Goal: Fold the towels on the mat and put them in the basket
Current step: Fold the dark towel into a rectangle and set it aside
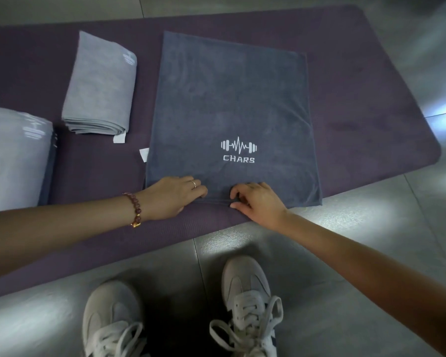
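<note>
Leftward, pale stack point(13, 155) cropped; hands point(174, 195) on dark towel point(229, 104).

mat point(371, 99): purple, lay across a grey tiled floor point(371, 240).
dark grey towel point(229, 99): lay spread flat on the mat, with a white barbell logo and "CHARS" toward its near edge; a white tag stuck out at its left edge.
left hand point(175, 195): rested on the towel's near left corner, fingers curled over the hem, thumb below the edge; ring on one finger, bead bracelet point(134, 210) on the wrist.
right hand point(255, 199): just beside the left, pinched the near hem between thumb and curled fingers.
folded light grey towel point(101, 94): lay on the mat left of the dark one, apart from it.
pale stack point(11, 155): lay at the left edge, cut off by the frame.
shoes point(245, 300): pale, laced, stood on the floor.
</note>
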Demonstrator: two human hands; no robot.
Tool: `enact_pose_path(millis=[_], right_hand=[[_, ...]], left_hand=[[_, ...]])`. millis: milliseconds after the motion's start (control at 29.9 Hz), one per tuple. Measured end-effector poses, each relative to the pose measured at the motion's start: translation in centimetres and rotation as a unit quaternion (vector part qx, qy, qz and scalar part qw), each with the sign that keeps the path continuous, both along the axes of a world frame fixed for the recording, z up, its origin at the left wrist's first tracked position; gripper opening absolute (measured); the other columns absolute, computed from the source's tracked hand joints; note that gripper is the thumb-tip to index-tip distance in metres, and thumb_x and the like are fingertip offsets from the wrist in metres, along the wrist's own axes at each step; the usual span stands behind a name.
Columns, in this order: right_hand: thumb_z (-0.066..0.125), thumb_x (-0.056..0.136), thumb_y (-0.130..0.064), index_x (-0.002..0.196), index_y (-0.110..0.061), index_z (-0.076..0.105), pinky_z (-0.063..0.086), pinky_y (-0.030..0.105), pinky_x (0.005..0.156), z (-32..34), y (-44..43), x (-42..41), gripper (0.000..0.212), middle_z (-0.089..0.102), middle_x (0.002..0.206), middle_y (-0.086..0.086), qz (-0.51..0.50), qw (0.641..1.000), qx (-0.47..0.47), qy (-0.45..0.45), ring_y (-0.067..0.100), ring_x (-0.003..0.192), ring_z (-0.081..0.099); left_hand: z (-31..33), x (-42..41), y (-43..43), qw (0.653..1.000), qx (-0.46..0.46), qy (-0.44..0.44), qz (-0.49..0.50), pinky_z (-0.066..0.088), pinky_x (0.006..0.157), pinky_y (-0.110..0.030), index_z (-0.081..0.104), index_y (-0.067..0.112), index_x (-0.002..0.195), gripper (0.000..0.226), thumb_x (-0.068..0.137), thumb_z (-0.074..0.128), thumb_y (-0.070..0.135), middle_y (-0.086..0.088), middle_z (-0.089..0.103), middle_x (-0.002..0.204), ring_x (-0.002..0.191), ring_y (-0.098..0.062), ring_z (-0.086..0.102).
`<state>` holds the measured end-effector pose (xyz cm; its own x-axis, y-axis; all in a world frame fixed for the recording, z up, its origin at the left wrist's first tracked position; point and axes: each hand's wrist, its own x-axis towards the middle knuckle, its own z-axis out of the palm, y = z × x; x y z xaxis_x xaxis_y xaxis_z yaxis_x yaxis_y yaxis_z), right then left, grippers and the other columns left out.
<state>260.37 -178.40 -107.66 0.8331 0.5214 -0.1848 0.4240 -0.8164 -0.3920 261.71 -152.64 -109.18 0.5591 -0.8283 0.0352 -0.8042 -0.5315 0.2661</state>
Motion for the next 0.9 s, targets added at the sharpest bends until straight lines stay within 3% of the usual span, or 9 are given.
enact_pose_path(millis=[167, 234, 301, 368, 402, 468, 569, 669, 903], right_hand=[[0.055, 0.089, -0.019, 0.093, -0.017, 0.064, 0.034, 0.031, 0.087, -0.4, 0.7, -0.1, 0.010, 0.068, 0.083, -0.002, -0.009, 0.999, -0.052, 0.002, 0.019, 0.084, 0.063], [0.064, 0.082, -0.015, 0.086, -0.013, 0.061, 0.043, 0.034, 0.078, -1.0, 0.5, -0.4, 0.005, 0.066, 0.073, 0.001, 0.003, 0.997, -0.061, -0.050, 0.022, 0.070, 0.064], [0.072, 0.074, -0.011, 0.081, -0.010, 0.058, 0.048, 0.031, 0.063, -1.2, 0.6, -0.6, 0.015, 0.062, 0.064, 0.000, -0.005, 0.993, -0.028, -0.115, 0.019, 0.051, 0.061], [0.056, 0.078, -0.016, 0.076, -0.011, 0.059, 0.044, 0.024, 0.052, -0.9, 0.8, -0.1, 0.006, 0.060, 0.064, -0.001, 0.029, 0.983, -0.031, -0.177, 0.016, 0.040, 0.053], [0.047, 0.080, -0.019, 0.075, -0.012, 0.061, 0.042, 0.022, 0.048, -0.6, 0.8, 0.2, 0.017, 0.059, 0.066, 0.000, 0.051, 0.978, -0.045, -0.197, 0.016, 0.038, 0.050], [0.041, 0.079, -0.023, 0.080, -0.014, 0.065, 0.041, 0.023, 0.044, -0.6, 0.4, 0.5, 0.025, 0.058, 0.072, 0.001, 0.097, 0.969, -0.072, -0.215, 0.016, 0.039, 0.049], [0.057, 0.074, -0.023, 0.089, -0.019, 0.067, 0.041, 0.024, 0.046, -0.5, 0.1, 0.4, 0.019, 0.059, 0.075, -0.001, 0.145, 0.955, -0.077, -0.247, 0.015, 0.048, 0.056], [0.076, 0.059, -0.020, 0.084, -0.018, 0.068, 0.040, 0.024, 0.048, -0.2, 0.7, 0.3, 0.026, 0.059, 0.072, -0.001, 0.133, 0.960, -0.079, -0.233, 0.015, 0.053, 0.059], [0.082, 0.048, -0.018, 0.070, -0.016, 0.066, 0.032, 0.019, 0.035, -0.2, 1.6, 0.4, 0.027, 0.057, 0.063, -0.002, 0.144, 0.954, -0.132, -0.225, 0.013, 0.042, 0.053]], left_hand=[[-0.6, -0.5, 0.0, 1.000, -0.004, -0.006, 0.025, 0.038, 0.054, -0.019, 0.049, 0.020, 0.101, 0.061, 0.051, 0.070, -0.007, 0.004, 0.055, 0.082, 0.074, -0.011, 0.043], [-0.6, -0.5, 0.0, 0.999, -0.005, -0.011, 0.031, 0.036, 0.053, -0.018, 0.050, 0.020, 0.101, 0.059, 0.051, 0.069, -0.007, 0.005, 0.054, 0.082, 0.073, -0.010, 0.042], [-0.7, -0.4, 0.1, 0.999, -0.004, -0.014, 0.029, 0.038, 0.052, -0.019, 0.049, 0.020, 0.101, 0.060, 0.051, 0.069, -0.007, 0.005, 0.054, 0.082, 0.074, -0.010, 0.040], [-0.7, -0.3, 0.1, 1.000, -0.001, -0.015, 0.022, 0.040, 0.051, -0.020, 0.048, 0.020, 0.102, 0.061, 0.051, 0.070, -0.006, 0.004, 0.055, 0.083, 0.073, -0.010, 0.042], [-0.6, -0.3, 0.2, 1.000, -0.001, -0.016, 0.020, 0.039, 0.051, -0.020, 0.048, 0.019, 0.102, 0.061, 0.051, 0.071, -0.006, 0.004, 0.055, 0.083, 0.073, -0.011, 0.045], [-0.5, -0.2, 0.1, 1.000, 0.001, -0.022, 0.014, 0.039, 0.050, -0.020, 0.049, 0.018, 0.101, 0.061, 0.049, 0.073, -0.004, 0.003, 0.056, 0.082, 0.070, -0.014, 0.051], [-0.5, -0.2, 0.2, 1.000, 0.008, -0.027, 0.004, 0.042, 0.049, -0.022, 0.049, 0.017, 0.102, 0.061, 0.050, 0.073, -0.001, 0.001, 0.056, 0.083, 0.069, -0.016, 0.054], [-0.4, -0.2, 0.4, 0.999, 0.018, -0.027, -0.001, 0.044, 0.049, -0.023, 0.050, 0.017, 0.104, 0.060, 0.051, 0.074, 0.002, 0.000, 0.057, 0.085, 0.070, -0.017, 0.056], [0.1, 0.0, 0.3, 0.998, 0.044, -0.033, -0.013, 0.042, 0.045, -0.022, 0.049, 0.019, 0.104, 0.060, 0.052, 0.076, 0.007, 0.001, 0.057, 0.083, 0.069, -0.017, 0.056]])
